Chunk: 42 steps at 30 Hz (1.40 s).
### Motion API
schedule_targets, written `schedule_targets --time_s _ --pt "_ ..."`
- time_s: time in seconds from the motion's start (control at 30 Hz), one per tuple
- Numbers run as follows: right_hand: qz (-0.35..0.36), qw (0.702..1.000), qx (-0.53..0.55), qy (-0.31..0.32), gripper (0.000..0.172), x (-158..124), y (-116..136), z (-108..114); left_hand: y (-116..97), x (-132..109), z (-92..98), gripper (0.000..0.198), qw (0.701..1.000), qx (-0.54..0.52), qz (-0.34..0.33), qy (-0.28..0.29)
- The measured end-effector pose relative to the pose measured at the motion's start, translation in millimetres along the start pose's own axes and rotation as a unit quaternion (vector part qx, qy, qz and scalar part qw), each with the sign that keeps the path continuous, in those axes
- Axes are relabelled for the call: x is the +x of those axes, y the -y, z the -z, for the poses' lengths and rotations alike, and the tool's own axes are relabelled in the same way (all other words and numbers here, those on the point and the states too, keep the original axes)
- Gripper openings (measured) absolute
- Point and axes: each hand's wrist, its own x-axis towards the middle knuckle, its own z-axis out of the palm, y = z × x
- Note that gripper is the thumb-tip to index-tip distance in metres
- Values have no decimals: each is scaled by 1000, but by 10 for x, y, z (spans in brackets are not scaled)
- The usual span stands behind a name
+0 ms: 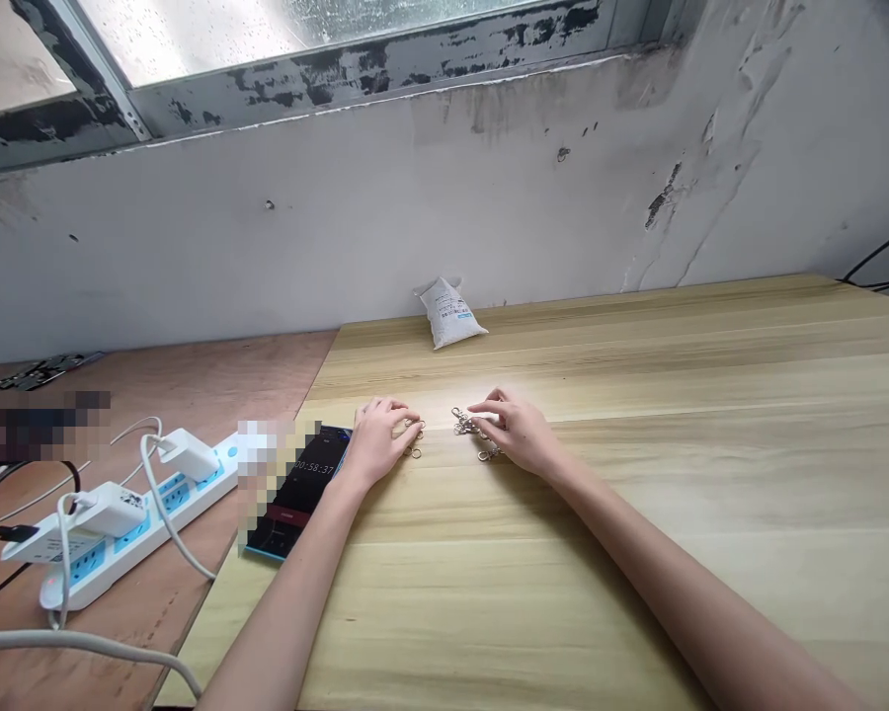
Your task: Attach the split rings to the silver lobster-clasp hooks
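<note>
Several small metal key rings lie on the wooden tabletop by the fingertips of my left hand. The thumb and forefinger of that hand are bent together at one of the rings. Across a short gap, my right hand is at a small loose pile of silvery metal clasps. Its thumb and forefinger close in on a clasp at the pile's edge, while the other fingers curl above. Another clasp lies beneath the right hand, partly hidden by it.
A phone showing a running timer lies beside my left forearm. A white plastic packet rests against the wall at the back. On the lower reddish board at left, a white power strip holds chargers and trailing cables.
</note>
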Motion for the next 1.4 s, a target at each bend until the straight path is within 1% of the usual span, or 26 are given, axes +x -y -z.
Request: schedule_targets --time_s 0.07,0.17,0.23,0.3,0.43,0.5,0.57,0.67,0.77,0.87,0.93,1.1,1.33,1.4 --pt "-5 1000 -20 14 24 17 -63 92 -28 2 -23 15 1000 2 4 -6" --pt "-7 997 -32 76 22 29 -143 282 -69 9 -32 14 1000 -2 -4 -11" --pt "10 993 -42 110 19 23 -155 380 -81 15 -32 14 1000 -7 -10 -9" --pt "25 989 -65 127 17 7 -125 422 -80 20 -34 14 1000 -11 -13 -9" --pt "83 975 -157 131 13 -17 -6 360 -72 26 -37 14 999 -24 -28 -27" --pt "111 967 -187 131 20 -16 47 305 -85 25 -32 12 998 -44 -29 -45" --pt "120 964 -204 125 25 -6 80 261 -114 21 -20 12 995 -73 -24 -61" --pt "98 968 -197 118 19 8 88 224 -172 15 -2 10 991 -114 -12 -69" --pt "52 977 -163 130 11 0 76 233 -213 10 1 9 987 -144 13 -65" --pt "17 979 -144 140 10 -27 83 273 -222 8 -13 8 986 -159 28 -47" --pt "9 978 -149 144 12 -44 97 297 -217 7 -26 9 985 -165 34 -45" --pt "17 973 -174 149 20 -60 120 299 -205 5 -48 13 980 -186 48 -43" --pt "50 982 -148 108 15 -68 134 234 -210 -8 -48 15 979 -202 15 -28" --pt "61 985 -130 100 14 -70 137 208 -216 -12 -47 15 978 -206 19 -29"
